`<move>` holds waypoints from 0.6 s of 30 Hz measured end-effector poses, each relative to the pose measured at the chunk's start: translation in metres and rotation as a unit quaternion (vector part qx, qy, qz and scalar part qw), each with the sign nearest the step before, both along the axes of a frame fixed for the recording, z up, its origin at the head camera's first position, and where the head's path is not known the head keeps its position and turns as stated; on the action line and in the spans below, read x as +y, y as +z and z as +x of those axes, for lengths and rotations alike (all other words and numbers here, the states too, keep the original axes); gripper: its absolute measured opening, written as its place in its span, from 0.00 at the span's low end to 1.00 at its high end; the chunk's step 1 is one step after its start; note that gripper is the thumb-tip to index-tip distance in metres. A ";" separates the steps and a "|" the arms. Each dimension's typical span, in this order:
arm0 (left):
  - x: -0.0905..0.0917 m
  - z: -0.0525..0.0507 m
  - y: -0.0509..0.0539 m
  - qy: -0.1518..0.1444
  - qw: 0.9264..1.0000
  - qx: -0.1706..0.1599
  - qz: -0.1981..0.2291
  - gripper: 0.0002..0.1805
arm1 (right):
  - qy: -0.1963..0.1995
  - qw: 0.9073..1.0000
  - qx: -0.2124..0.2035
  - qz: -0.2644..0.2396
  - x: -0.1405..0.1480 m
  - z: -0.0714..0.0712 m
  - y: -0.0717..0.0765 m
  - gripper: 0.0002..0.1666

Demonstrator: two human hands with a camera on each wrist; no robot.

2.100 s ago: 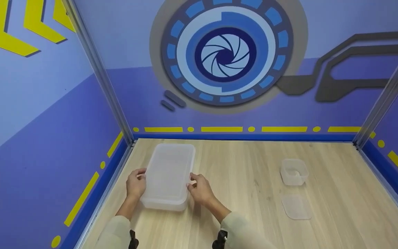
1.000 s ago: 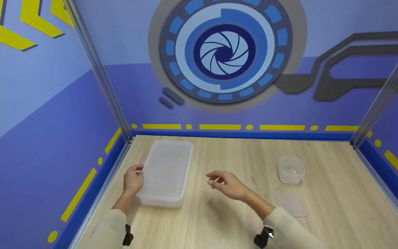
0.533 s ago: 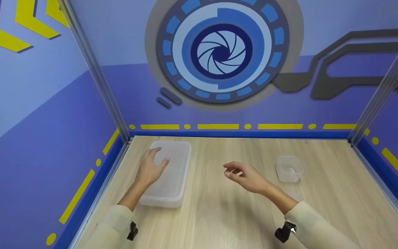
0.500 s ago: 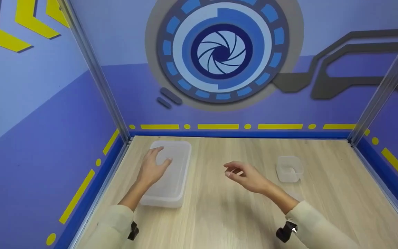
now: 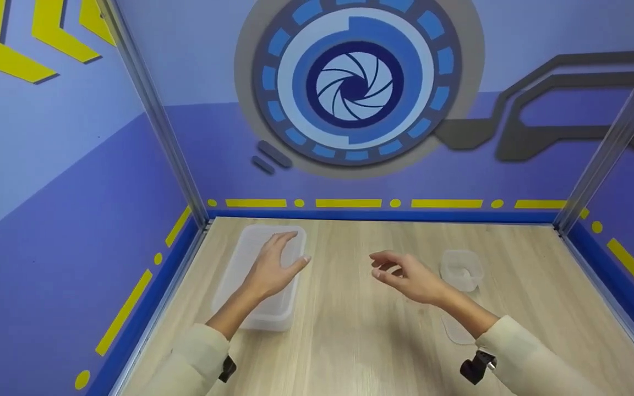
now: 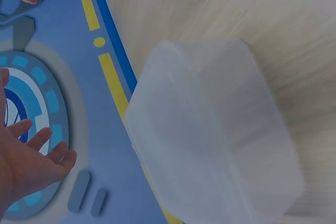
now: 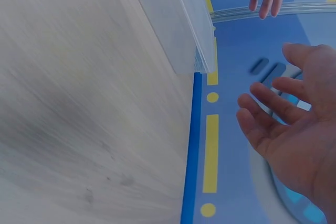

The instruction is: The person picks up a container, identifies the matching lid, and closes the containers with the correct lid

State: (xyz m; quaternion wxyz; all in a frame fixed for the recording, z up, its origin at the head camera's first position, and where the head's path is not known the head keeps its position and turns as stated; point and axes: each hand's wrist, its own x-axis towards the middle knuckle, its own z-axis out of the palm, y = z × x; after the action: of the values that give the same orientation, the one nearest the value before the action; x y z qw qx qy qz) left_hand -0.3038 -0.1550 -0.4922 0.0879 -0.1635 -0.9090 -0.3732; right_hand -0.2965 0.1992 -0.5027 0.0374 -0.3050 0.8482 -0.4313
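Observation:
In the head view a large translucent box with its lid on lies at the left of the wooden table. My left hand is over the box's right part, fingers apart and holding nothing; in the left wrist view the box is beside the hand, not touching it. To the right, my right hand hovers above the table, fingers loosely bent and empty. A small translucent container stands beyond it, something pale inside. Its flat square lid is partly hidden by my right forearm.
The wooden table is bounded by a patterned blue wall at the back and panels at both sides. Metal posts rise at the two back corners. Bare tabletop lies between the large box and the small container.
My left hand has let go of the large box's left side and moved right across its top. My right hand has left the box's right side and moved right, towards the small container.

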 end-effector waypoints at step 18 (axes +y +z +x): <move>0.025 0.002 0.003 -0.042 0.999 -0.005 0.002 0.39 | -0.008 0.999 0.036 -0.020 0.024 0.005 0.001 0.28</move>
State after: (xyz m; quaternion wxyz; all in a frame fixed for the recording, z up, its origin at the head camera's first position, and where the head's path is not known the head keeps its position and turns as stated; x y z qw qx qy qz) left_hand -0.3022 -0.1297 -0.4892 0.0681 -0.1996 -0.9012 -0.3787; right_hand -0.2911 0.2236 -0.5014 -0.0023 -0.3146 0.8425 -0.4374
